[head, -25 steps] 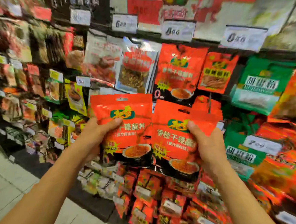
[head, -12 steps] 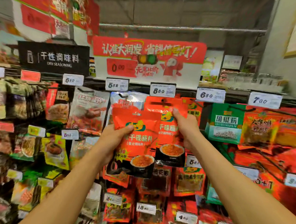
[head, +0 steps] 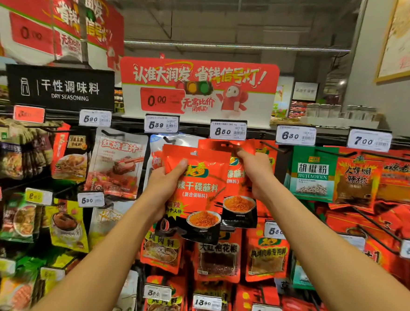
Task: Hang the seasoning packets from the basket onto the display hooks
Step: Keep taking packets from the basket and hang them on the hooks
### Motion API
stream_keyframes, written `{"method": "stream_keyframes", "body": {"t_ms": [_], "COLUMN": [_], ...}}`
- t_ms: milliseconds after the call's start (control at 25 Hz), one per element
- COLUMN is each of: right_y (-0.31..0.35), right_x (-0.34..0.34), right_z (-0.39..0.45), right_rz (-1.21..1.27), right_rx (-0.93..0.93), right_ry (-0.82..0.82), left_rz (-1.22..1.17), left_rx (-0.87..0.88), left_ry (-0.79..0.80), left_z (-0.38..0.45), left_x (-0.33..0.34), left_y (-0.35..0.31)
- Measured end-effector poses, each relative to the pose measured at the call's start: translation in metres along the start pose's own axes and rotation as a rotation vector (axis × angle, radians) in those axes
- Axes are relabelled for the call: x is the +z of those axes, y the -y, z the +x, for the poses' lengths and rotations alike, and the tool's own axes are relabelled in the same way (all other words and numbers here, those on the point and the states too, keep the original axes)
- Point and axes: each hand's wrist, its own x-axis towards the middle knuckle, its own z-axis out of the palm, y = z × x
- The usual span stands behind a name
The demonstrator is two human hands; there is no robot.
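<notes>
our right hand [head: 255, 172] pinches the top edge of one orange seasoning packet [head: 239, 182], thumb and fingers closed on the header right beside its hang hole, and holds it up at the top row under the 8.80 price tag [head: 228, 130]; our left hand [head: 166, 184] grips a second orange packet [head: 197, 196] by its left edge, thumb across the front, held just in front of and left of the first. the basket is out of view. we judge the step in hand is threading the right packet onto the hook behind that tag; the hook's tip is hidden by the packets, so we can't tell if the hole is on it yet. to do it well we keep the header flat and taut, line the slot with the tip, and slide straight back level. we keep the left packet low and aside so it doesn't block our sight, and avoid knocking the green pepper packets [head: 313, 174] hanging to the right
</notes>
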Motion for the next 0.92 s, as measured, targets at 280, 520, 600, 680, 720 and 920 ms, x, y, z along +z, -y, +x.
{"method": "stream_keyframes", "body": {"t_ms": [280, 520, 600, 680, 720, 920], "right_y": [-0.014, -0.011, -0.006, -0.004, -0.003, -0.004], "right_x": [-0.013, -0.016, -0.015, -0.013, -0.012, -0.012], "right_z": [0.001, 0.003, 0.003, 0.004, 0.005, 0.007], "right_rz": [0.186, -0.121, -0.197, -0.251, -0.264, -0.251], "right_rx": [-0.035, -0.161, -0.175, -0.187, -0.187, -0.151], "right_ry": [0.019, -0.036, -0.1, -0.143, -0.151, -0.186], "left_rz": [0.032, 0.026, 0.027, 0.042, 0.057, 0.115], "left_rx": [0.022, -0.015, -0.047, -0.064, -0.067, -0.073], "left_ry": [-0.048, -0.046, -0.085, -0.111, -0.119, -0.129], "left_z": [0.021, 0.03, 0.032, 0.034, 0.035, 0.038], "left_x": [0.033, 0.075, 0.079, 0.08, 0.08, 0.087], "left_y": [-0.004, -0.014, -0.019, -0.023, -0.024, -0.029]}}
